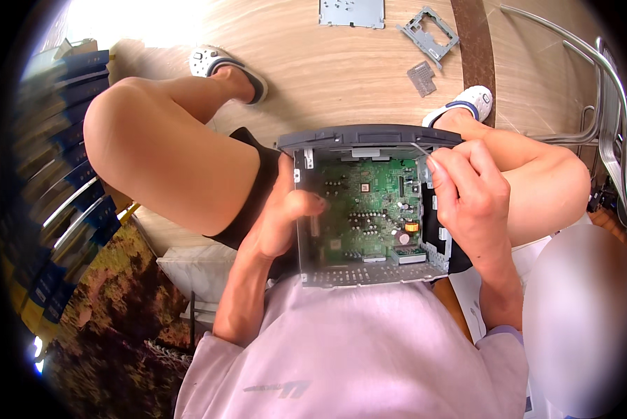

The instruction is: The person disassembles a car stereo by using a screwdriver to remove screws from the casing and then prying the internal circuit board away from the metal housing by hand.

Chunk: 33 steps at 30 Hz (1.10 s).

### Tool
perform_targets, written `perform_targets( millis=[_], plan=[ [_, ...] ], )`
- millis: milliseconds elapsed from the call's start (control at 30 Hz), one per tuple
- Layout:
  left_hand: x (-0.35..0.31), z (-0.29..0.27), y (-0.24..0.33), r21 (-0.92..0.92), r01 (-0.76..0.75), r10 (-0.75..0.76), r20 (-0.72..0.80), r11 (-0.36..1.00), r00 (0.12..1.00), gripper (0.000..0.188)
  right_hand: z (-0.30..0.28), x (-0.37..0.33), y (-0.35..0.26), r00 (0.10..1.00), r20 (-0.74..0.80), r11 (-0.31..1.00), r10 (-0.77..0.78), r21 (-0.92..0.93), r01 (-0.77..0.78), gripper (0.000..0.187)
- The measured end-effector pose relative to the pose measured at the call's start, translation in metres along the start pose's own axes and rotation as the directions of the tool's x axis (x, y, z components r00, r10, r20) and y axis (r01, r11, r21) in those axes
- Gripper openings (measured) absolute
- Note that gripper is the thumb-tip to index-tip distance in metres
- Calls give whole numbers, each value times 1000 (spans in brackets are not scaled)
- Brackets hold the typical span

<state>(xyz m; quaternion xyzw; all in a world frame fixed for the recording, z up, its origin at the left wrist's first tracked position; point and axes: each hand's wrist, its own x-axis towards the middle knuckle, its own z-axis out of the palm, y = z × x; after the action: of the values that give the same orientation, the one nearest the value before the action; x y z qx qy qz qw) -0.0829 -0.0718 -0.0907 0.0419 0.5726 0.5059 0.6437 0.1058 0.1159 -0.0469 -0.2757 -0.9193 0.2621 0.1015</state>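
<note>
An opened car stereo unit point(380, 274) rests on my lap, its metal chassis showing a green circuit board point(369, 199) inside. A dark front panel point(369, 135) runs along its far side. My left hand point(285, 216) grips the chassis by its left wall, the thumb over the edge above the board. At the far right corner, my right hand point(473, 188) is closed in a pinch on a thin, light tool point(418, 149), whose tip meets the inner edge of the front panel. Most of that tool is hidden by my fingers.
On the floor beyond my feet lie a flat metal cover point(352, 12), a metal bracket frame point(431, 36) and a small perforated plate point(422, 78). Curved metal chair tubing point(610, 91) stands at the right. Stacked blue items point(79, 119) line the left.
</note>
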Motion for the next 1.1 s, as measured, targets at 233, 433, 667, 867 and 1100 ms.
perform_targets(
  millis=[233,433,667,867,1100],
  plan=[
    [-4,-5,-2,43,53,-52,-35,998,998,95,4,17,-2,995,45,995,-86,-40,88,11],
    [-4,-3,-9,26,-101,101,-14,995,995,98,-18,32,2,959,226,983,-172,-24,182,10],
    [-3,-4,-5,102,-113,113,10,988,994,99,-33,45,0,929,356,994,-101,7,106,5],
    [-5,3,8,77,-33,33,2,997,999,100,-40,52,-1,882,455,991,-121,11,130,5],
    [-1,-3,1,90,-110,111,-4,990,994,104,-3,21,15,967,147,978,-206,-3,209,10]
  ],
)
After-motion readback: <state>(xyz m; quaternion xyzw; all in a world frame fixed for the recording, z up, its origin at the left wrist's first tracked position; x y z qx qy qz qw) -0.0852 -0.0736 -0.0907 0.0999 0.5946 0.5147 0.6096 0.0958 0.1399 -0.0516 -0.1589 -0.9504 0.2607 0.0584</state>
